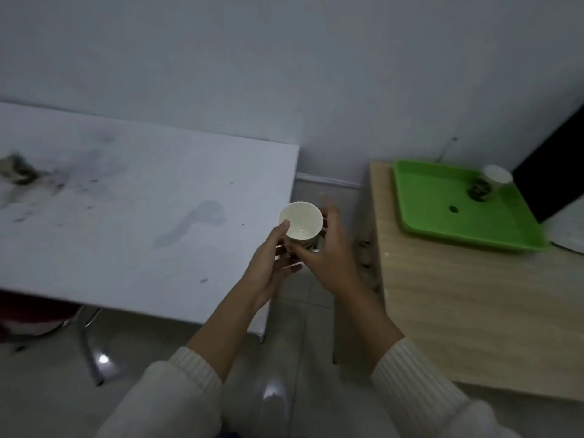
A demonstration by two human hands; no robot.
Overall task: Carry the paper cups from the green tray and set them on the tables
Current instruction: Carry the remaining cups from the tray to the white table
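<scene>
We hold a paper cup (pixel 301 221) clear of the green tray (pixel 426 197), left hand (pixel 268 263) and right hand (pixel 328 248) both curled around it; next it likely wants lowering upright onto the white surface (pixel 126 200)

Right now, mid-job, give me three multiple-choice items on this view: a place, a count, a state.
1. The green tray lies on: A) a shelf B) the wooden table C) a sink
2. Paper cups standing on the tray: A) none B) one C) three
3. The held cup is: A) upright, mouth up B) upside down C) crushed flat

B: wood grain shows under the tray. B: a single cup stands near its far right corner. A: left hand and right hand hold it with the open mouth facing up.
</scene>
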